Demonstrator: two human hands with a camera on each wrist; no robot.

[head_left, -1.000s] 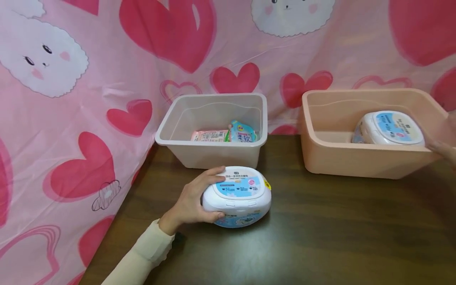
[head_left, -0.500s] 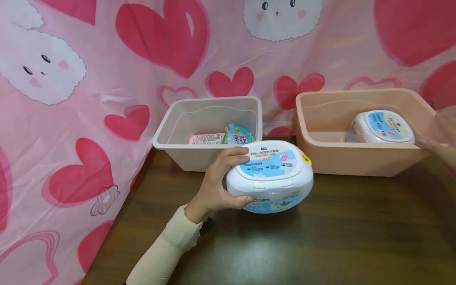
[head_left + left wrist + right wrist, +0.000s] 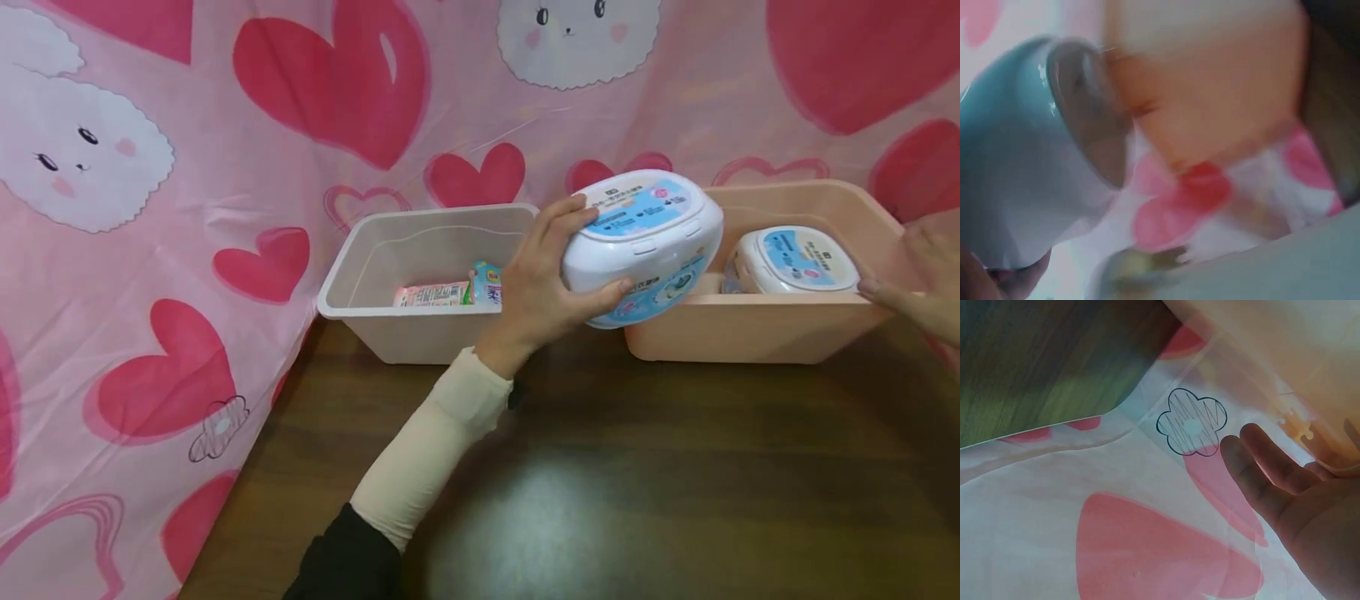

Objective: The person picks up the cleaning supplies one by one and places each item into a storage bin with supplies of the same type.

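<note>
My left hand [image 3: 543,283] grips one end of a white oval laundry-pod tub [image 3: 641,250] with a blue-and-white lid label. Held tilted in the air, this tub overlaps the left end of a peach plastic bin [image 3: 735,333]. Its base and side fill the left of the left wrist view. A matching tub [image 3: 806,262] sits inside the bin, towards the right. At the bin's right end is my right hand [image 3: 926,292], thumb at the front rim beside the second tub. In the right wrist view its fingers [image 3: 1254,478] are extended alongside the bin.
A light grey bin [image 3: 420,337] stands left of the peach one, holding a pink packet [image 3: 435,294] and a blue pouch [image 3: 486,283]. Both bins rest on a dark wooden table [image 3: 637,483]. Pink heart-patterned cloth [image 3: 262,100] hangs behind and at the left.
My left hand has lifted the tub off the table and carried it up and rightward to the peach bin, tilting it. My right hand stays by the bin's right end.
</note>
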